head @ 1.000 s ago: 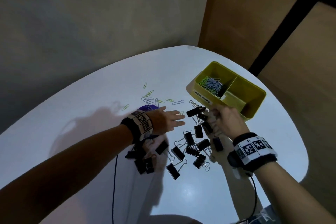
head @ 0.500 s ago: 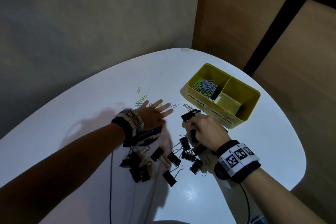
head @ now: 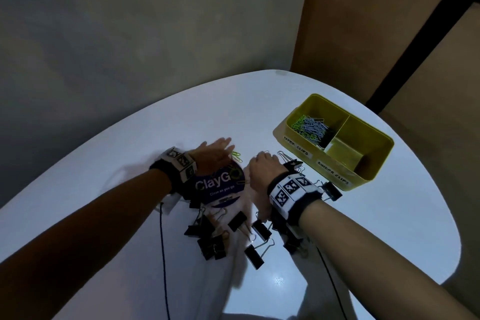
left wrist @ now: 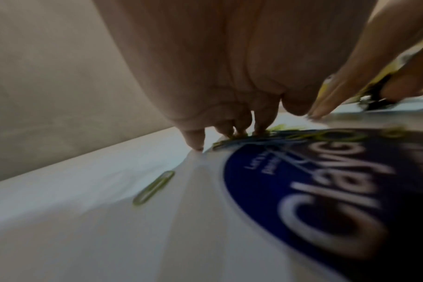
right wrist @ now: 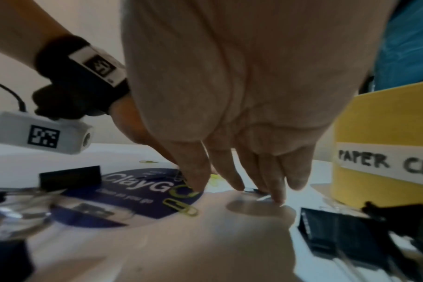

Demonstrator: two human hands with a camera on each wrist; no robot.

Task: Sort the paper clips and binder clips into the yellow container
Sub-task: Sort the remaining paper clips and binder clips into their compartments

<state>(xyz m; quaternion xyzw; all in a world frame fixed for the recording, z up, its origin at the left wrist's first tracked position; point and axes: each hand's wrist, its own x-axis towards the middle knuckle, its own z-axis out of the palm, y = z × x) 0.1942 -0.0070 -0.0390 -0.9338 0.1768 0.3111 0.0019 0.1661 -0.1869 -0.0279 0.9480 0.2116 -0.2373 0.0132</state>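
The yellow container [head: 374, 171] stands at the right; its "PAPER CLIPS" side holds a heap of paper clips [head: 310, 126]. Black binder clips [head: 235, 221] lie scattered on the white table near me. My left hand [head: 215, 150] lies flat with straight fingers, and its fingertips [left wrist: 193, 141] press on a bunch of green and silver paper clips [left wrist: 242, 138] at the far edge of a blue round sticker [head: 218, 184]. One green paper clip [left wrist: 155, 188] lies loose beside it. My right hand [head: 261, 163] points its straight fingers [right wrist: 275, 192] down onto the table beside the sticker, holding nothing I can see.
The container's wall [right wrist: 384, 152] stands just right of my right hand, with a binder clip [right wrist: 345, 234] in front of it. Another green paper clip [right wrist: 180, 207] lies on the sticker's edge. The table's [head: 376, 236] curved rim runs behind and to the right. A black cable [head: 162, 254] trails from my left wrist.
My left hand has slid out over the scattered paper clips, which now sit bunched at its fingertips. My right hand left the binder clips, moved left to the sticker and uncurled its fingers.
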